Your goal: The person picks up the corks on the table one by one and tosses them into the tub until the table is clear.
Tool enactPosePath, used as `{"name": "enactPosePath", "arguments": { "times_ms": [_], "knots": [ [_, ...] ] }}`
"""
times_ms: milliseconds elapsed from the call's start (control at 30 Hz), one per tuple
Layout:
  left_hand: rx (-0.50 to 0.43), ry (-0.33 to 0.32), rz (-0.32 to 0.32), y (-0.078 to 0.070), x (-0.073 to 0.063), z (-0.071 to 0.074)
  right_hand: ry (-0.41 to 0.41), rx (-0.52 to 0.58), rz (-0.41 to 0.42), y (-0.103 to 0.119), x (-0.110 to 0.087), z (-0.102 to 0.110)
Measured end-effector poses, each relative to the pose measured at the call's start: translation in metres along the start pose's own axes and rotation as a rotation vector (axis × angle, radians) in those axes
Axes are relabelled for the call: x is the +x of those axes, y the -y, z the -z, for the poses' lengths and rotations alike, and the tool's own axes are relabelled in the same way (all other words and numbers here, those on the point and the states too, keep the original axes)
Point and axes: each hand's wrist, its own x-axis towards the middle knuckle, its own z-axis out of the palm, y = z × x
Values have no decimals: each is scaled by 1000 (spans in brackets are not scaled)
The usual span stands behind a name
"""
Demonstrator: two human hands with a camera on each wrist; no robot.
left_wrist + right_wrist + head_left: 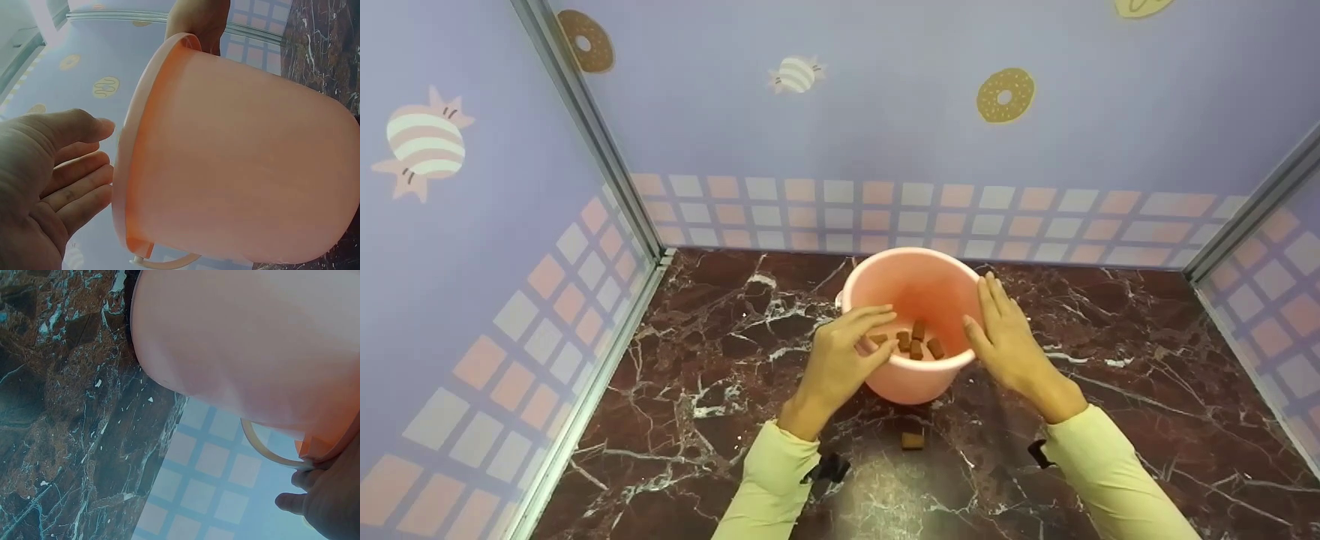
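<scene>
A pink bucket (911, 386) stands upright on the dark marbled tabletop, with several small brown blocks (916, 350) on its floor. My left hand (844, 352) is over the near left rim, fingers loosely bent. In the left wrist view that hand (56, 174) shows nothing between thumb and fingers, its fingertips right at the rim (126, 163). On the bucket's right side my right hand (1009, 341) holds the rim, thumb inside and straight fingers along the outside. The right wrist view has that hand (337, 495) beside the joint of the handle (270, 458).
One more brown block (913, 440) lies on the tabletop (720, 450) in front of the bucket. Behind stands a lilac wall panel (900, 142) with printed sweets and a checked border. Side panels with metal edge strips (585, 375) bound the table left and right.
</scene>
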Motion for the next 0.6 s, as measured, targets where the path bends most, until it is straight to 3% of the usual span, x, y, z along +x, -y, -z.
{"name": "enactPosePath", "arguments": {
  "times_ms": [400,600],
  "knots": [
    [20,-37,-46,-5,-6,3,-11,6,4,1,0,0],
    [13,-42,-25,-8,-10,5,-3,-6,-3,0,0,0]
  ]
}}
